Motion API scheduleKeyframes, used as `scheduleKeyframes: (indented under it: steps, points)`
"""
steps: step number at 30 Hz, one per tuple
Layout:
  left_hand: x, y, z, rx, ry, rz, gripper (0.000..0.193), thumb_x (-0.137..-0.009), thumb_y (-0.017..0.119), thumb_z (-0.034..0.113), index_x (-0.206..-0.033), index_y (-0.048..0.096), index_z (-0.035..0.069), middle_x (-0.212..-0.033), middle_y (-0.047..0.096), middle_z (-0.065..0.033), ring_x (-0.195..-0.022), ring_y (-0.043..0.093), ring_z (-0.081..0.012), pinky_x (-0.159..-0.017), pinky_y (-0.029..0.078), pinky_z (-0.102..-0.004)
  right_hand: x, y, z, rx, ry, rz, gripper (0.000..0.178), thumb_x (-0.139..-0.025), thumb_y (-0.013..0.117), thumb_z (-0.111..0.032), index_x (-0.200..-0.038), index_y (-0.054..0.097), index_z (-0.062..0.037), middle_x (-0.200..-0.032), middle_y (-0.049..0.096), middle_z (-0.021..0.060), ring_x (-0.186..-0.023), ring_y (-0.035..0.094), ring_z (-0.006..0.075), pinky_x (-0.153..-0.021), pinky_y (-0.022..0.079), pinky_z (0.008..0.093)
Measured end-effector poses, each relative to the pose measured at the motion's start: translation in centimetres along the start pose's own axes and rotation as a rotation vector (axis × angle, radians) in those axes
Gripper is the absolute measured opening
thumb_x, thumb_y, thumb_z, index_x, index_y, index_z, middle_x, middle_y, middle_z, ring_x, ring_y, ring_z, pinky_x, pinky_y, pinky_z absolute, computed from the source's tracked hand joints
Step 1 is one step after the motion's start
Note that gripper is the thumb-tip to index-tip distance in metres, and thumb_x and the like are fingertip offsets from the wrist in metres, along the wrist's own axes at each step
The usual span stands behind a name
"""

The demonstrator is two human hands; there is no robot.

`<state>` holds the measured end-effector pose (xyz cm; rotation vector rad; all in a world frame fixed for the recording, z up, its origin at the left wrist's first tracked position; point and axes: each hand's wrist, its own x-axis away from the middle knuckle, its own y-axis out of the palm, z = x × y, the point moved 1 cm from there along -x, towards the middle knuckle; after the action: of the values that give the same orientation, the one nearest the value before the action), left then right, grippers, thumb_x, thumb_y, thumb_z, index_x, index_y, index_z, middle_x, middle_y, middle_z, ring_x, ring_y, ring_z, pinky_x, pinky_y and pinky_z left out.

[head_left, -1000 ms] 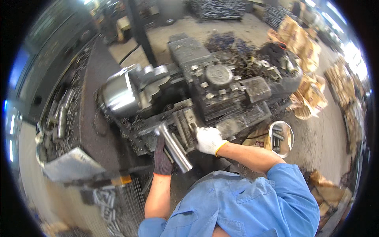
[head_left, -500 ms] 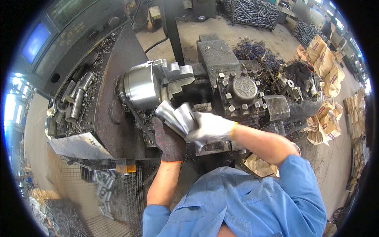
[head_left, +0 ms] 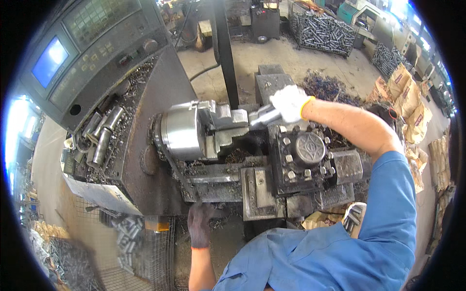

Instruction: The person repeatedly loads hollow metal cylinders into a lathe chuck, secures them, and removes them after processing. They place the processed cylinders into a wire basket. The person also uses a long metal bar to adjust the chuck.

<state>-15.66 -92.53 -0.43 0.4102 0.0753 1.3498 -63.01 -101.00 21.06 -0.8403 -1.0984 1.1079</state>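
My right hand (head_left: 290, 103), in a white glove, grips a shiny steel cylinder (head_left: 264, 117) by its right end. The cylinder's left end is beside the stepped jaws (head_left: 227, 119) of the lathe chuck (head_left: 182, 133); whether it touches them I cannot tell. Below and to the right of it is the square tool post (head_left: 309, 149) with bolts around its top. My left hand (head_left: 200, 225), in a dark glove, is low in front of the lathe bed. Its fingers are smeared by motion, and nothing can be made out in them.
Several steel cylinders (head_left: 103, 144) lie among chips on the left ledge, below a control panel with a lit screen (head_left: 50, 61). A wire basket (head_left: 167, 252) with metal pieces stands at lower left. Tangled chips (head_left: 327, 89) and paper sacks (head_left: 407, 97) are at right.
My hands have parted. The right moved up and away with a steel cylinder, over to the chuck jaws. The left dropped toward me, and the second cylinder no longer shows between the hands.
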Motion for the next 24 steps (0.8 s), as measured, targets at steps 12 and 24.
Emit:
scheduleKeyframes:
  steps: [12, 24]
  points:
    - [1.6, -20.4, -1.3, 0.341, -0.015, 0.654, 0.058, -0.101, 0.052, 0.065, -0.127, 0.064, 0.014, -0.118, 0.066, -0.0054, -0.109, 0.06, -0.0241, -0.093, 0.047, -0.0474, -5.0, 6.5, 0.4, -0.623, -0.2, -0.159, 0.066, -0.071, 0.085, -0.049, -0.113, 0.075, 0.0001, -0.098, 0.078, 0.0203, -0.089, 0.073, 0.0336, -0.084, 0.058, 0.0435]
    - [1.5, -20.8, -0.9, -0.181, 0.083, 0.73, 0.041, -0.106, 0.055, 0.043, -0.124, 0.063, 0.008, -0.098, 0.061, -0.0043, -0.084, 0.06, -0.017, -0.07, 0.05, -0.0329, -5.1, 1.6, -4.3, -0.617, -0.209, 0.044, 0.096, -0.068, 0.085, -0.028, -0.154, 0.048, -0.0024, -0.134, 0.07, 0.0217, -0.121, 0.069, 0.0359, -0.103, 0.056, 0.0419]
